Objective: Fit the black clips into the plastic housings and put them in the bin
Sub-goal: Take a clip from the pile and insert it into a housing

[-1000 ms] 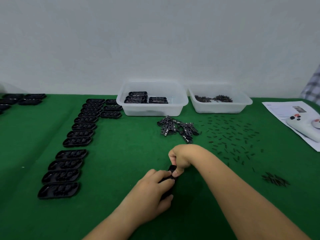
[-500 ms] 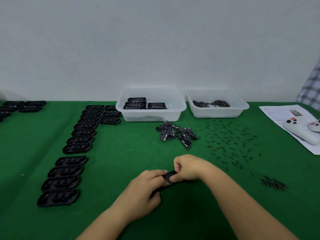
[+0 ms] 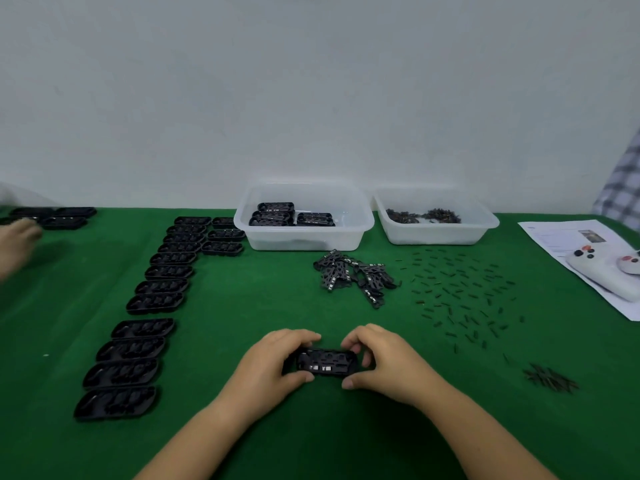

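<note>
Head camera looks down on a green table (image 3: 242, 445) where both hands hold one black housing (image 3: 325, 362) between them, low over the cloth near the front edge. The left hand (image 3: 273, 368) grips its left end, fingers curled over the top and thumb underneath; the right hand (image 3: 381, 362) grips the right end the same way. A flat black insert with small white marks sits inside the housing.

Further back, a pile of black clips (image 3: 353, 277) lies on the cloth, just in front of a clear bin (image 3: 304, 233) that holds several finished housings (image 3: 277, 214). A second clear bin (image 3: 436, 223) to its right holds small dark parts, and little black pins (image 3: 460, 296) are scattered on the cloth in front of it. Rows of empty housings (image 3: 152, 306) line the left side. At the right edge a white controller (image 3: 602, 271) rests on a paper sheet (image 3: 554, 233). Another person's hand (image 3: 17, 244), blurred, shows at the far left.
</note>
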